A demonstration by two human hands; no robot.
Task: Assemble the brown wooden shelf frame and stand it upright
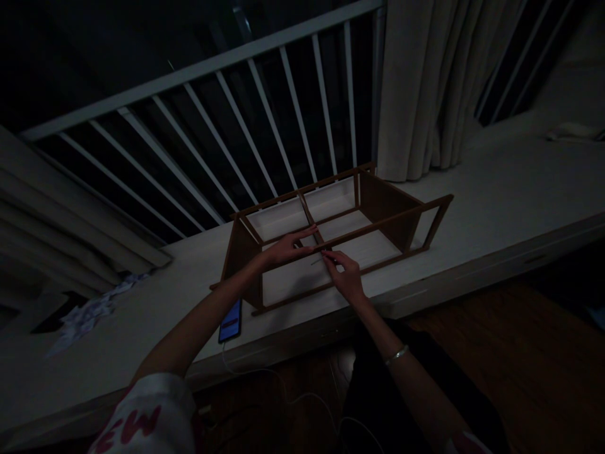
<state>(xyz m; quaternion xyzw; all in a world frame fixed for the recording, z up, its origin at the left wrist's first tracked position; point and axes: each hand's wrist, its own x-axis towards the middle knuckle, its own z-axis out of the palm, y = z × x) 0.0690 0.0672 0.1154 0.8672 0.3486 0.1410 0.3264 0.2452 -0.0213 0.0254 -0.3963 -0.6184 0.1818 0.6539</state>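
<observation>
A brown wooden shelf frame [392, 221] lies on its side on the white ledge. My left hand [289, 248] is at its middle crosspiece, fingers stretched over the wood and thumb by the near rail, steadying it. My right hand [346, 275] is closed in a pinch at the same joint, just in front of the near rail. From its fingertips a thin metal rod, looking like a hex key [316, 261], sticks out to the left. Dim light and the fingers hide where its tip meets the wood.
A lit phone [230, 323] with a white cable [265, 371] lies by the frame's left end. Behind stands a white railing [208, 72], with curtains [420, 88] on both sides. Crumpled patterned cloth or paper [94, 312] is at the left. Wooden floor [529, 340] lies below the ledge.
</observation>
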